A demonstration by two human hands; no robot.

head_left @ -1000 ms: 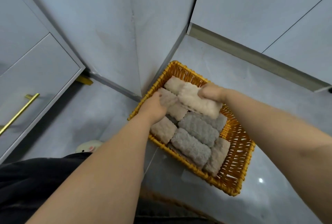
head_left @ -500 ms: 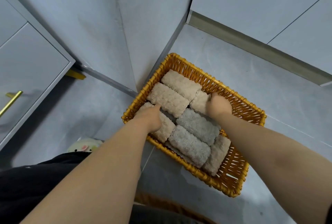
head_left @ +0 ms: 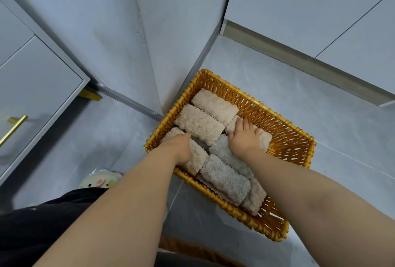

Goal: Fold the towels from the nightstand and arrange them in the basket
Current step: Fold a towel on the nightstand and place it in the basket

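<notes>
handle [head_left: 15, 126]: sitting far left on drawer.
left hand [head_left: 178, 148]: pressing left towel [head_left: 196, 155]; finger curl hidden, cannot tell.
towels [head_left: 201, 124]: lying folded inside basket [head_left: 284, 138].
right hand [head_left: 243, 136]: fingers lying spread, flat, pressing right towel [head_left: 264, 138].
basket: sitting on floor, right.

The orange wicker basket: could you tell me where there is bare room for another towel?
Bare floor shows along the orange wicker basket's right wall, from beside the beige folded towel under the right hand to the near right corner. The left side is crowded: beige towels and grey folded towels lie edge to edge, with the left hand on them.
</notes>
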